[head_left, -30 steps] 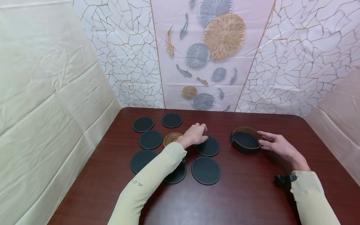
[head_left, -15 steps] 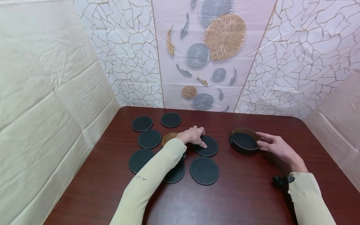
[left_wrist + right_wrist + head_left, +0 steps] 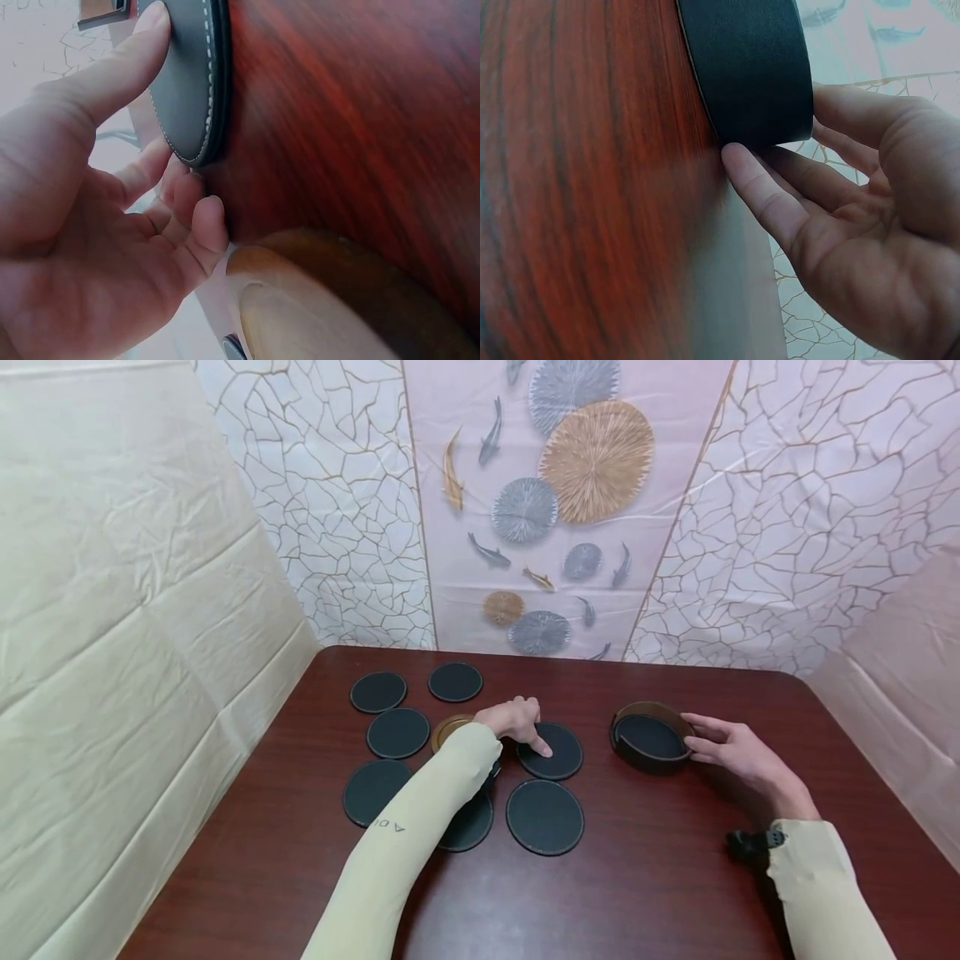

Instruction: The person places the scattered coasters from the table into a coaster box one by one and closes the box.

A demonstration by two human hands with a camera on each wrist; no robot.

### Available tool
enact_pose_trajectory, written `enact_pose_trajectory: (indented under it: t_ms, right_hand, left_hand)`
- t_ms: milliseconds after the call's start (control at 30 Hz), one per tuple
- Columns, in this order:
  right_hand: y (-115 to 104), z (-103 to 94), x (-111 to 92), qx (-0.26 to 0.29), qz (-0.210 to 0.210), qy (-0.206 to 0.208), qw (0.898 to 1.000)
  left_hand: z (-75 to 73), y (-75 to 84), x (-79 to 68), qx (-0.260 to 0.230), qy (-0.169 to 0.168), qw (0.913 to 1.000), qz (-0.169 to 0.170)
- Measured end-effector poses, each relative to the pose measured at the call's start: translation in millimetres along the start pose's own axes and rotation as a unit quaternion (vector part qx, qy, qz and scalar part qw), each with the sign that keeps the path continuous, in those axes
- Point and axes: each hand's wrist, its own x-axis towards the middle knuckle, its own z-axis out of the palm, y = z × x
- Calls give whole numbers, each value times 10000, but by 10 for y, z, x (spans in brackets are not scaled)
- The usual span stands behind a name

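My left hand point(image 3: 516, 723) is at a round black coaster point(image 3: 564, 753). In the left wrist view the thumb lies on top of the white-stitched coaster point(image 3: 187, 82), and the index finger meets its edge; the other fingers curl loosely below. On the right stands a low round coaster holder point(image 3: 654, 708) with a brown inside wall and a black disc in its bottom. My right hand point(image 3: 750, 762) grips its right side. The right wrist view has the thumb and fingers against the holder's black outer wall point(image 3: 750, 67).
More black coasters lie flat on the table point(image 3: 600, 893), including one in front point(image 3: 545, 817) and several to the left point(image 3: 397, 732). A round brown wooden piece point(image 3: 448, 728) sits partly behind the left wrist. Patterned cloth point(image 3: 345, 510) hangs behind the table.
My left hand has come down onto the coaster, its thumb now on the top face. My right hand stays at the holder.
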Motion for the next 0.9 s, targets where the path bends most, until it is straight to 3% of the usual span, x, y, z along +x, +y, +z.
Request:
enact_pose_trajectory:
  t_ms: [267, 500, 900]
  right_hand:
    - [-10, -4, 3, -25, -12, -3, 10000]
    - [2, 5, -15, -7, -22, -29, 10000]
    - [25, -9, 3, 127, -15, -20, 9999]
  left_hand:
    - [33, 60, 16, 163, 455, 9985, 273]
    - [15, 51, -6, 368, 270, 9989, -141]
    - [-7, 50, 16, 117, 208, 9996, -115]
